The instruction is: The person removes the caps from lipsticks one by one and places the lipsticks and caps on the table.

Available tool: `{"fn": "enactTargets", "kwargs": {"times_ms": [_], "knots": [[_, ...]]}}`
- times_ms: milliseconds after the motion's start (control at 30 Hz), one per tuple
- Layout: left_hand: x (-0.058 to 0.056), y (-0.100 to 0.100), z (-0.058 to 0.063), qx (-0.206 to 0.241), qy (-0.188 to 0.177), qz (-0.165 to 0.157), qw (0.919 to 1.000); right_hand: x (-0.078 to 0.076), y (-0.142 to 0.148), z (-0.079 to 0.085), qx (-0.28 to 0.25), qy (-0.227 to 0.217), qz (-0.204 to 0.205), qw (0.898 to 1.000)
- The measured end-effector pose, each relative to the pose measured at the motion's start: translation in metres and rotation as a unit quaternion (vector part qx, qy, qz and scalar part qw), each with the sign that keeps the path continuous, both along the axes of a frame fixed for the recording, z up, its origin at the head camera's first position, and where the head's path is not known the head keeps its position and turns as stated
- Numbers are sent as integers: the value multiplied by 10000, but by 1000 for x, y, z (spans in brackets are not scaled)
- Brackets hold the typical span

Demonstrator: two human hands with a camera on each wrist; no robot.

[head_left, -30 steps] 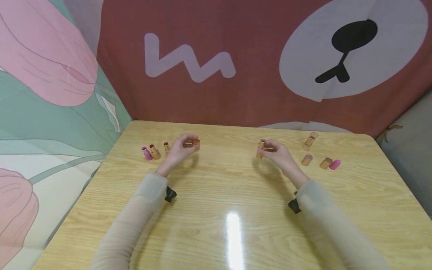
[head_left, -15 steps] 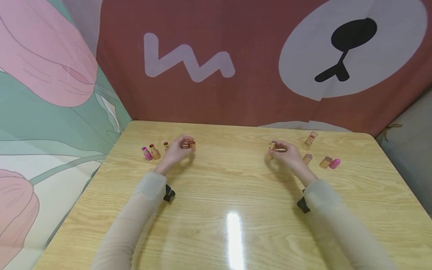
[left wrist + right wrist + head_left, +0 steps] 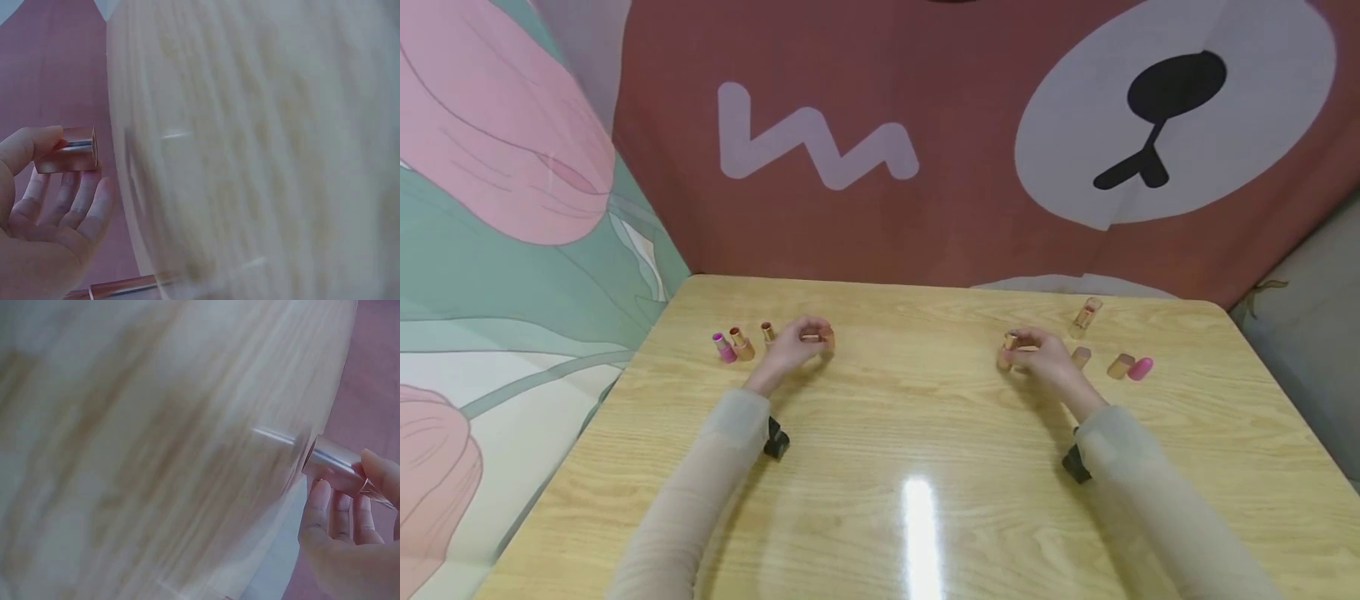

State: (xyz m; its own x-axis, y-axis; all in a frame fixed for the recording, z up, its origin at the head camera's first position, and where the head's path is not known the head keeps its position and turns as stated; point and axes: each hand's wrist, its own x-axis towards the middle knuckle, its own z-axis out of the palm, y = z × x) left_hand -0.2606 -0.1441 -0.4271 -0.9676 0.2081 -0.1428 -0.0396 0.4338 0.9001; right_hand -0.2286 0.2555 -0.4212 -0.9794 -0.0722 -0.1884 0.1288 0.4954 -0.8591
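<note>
My left hand point(image 3: 792, 345) pinches a short rose-gold tube point(image 3: 72, 151) that looks like a lipstick cap, its rim facing the tabletop. Thumb and fingertips hold its sides. On the right, my right hand point(image 3: 1047, 357) holds an uncapped rose-gold lipstick point(image 3: 334, 464) between thumb and fingers, its base towards the table and its narrower gold inner tube uppermost. A gold lipstick point(image 3: 768, 332) stands just left of my left hand. Further left are another gold lipstick point(image 3: 741, 343) and a pink one point(image 3: 724, 347), both uncapped.
Beyond my right hand stands a lipstick with a clear cap point(image 3: 1086, 318). A rose-gold cap point(image 3: 1081, 357), partly behind that hand, another cap point(image 3: 1122, 366) and a pink cap point(image 3: 1140, 369) lie nearby. A printed cloth point(image 3: 850, 233) hangs behind the wooden table point(image 3: 880, 417).
My right hand has moved to the right and lower with the lipstick. The left hand has shifted slightly left and down with its tube. The head view has tilted up a little.
</note>
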Motion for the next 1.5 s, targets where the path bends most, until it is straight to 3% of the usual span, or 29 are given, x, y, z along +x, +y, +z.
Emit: {"fn": "enactTargets", "kwargs": {"times_ms": [467,800,1167,1500], "knots": [[1,-2,-1,-57,-51,-25,10000,-1,-2,-3,-59,102,83,9999],[-2,-4,-4,-35,-178,-126,9998,-1,1,-3,-548,-41,136,9984],[-2,-2,-5,-168,-284,44,9994,3,4,0,-761,-51,144,9970],[0,-3,-3,-193,-291,-45,9994,8,9,19,-255,326,3,9991]]}}
